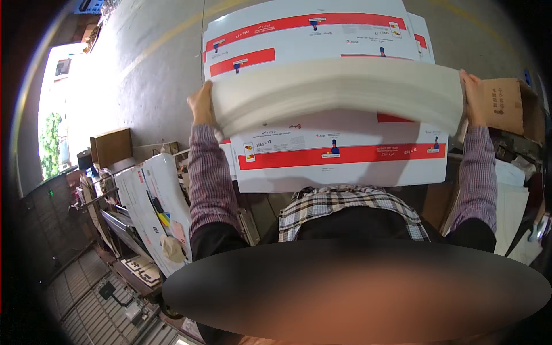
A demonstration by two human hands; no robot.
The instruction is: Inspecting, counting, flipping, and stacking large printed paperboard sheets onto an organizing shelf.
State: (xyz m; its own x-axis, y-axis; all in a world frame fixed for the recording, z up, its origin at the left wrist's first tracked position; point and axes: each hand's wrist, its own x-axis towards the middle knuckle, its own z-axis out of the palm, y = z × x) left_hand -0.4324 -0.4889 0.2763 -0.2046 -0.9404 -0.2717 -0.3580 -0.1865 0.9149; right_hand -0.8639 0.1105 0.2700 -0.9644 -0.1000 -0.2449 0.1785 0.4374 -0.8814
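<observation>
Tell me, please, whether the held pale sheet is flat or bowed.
Bowed: the pale sheet arches clearly between the left hand and right hand, its near edge visibly curved.

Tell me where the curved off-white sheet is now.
In the head view, the curved off-white sheet spans the upper middle, held between the left hand and the right hand, over the red-banded white sheets.

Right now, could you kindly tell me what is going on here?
A person's left hand and right hand grip opposite ends of a bowed off-white sheet. It is held over a pile of white printed cardboard sheets with red bands. A brown cardboard box sits beyond the right hand.
</observation>
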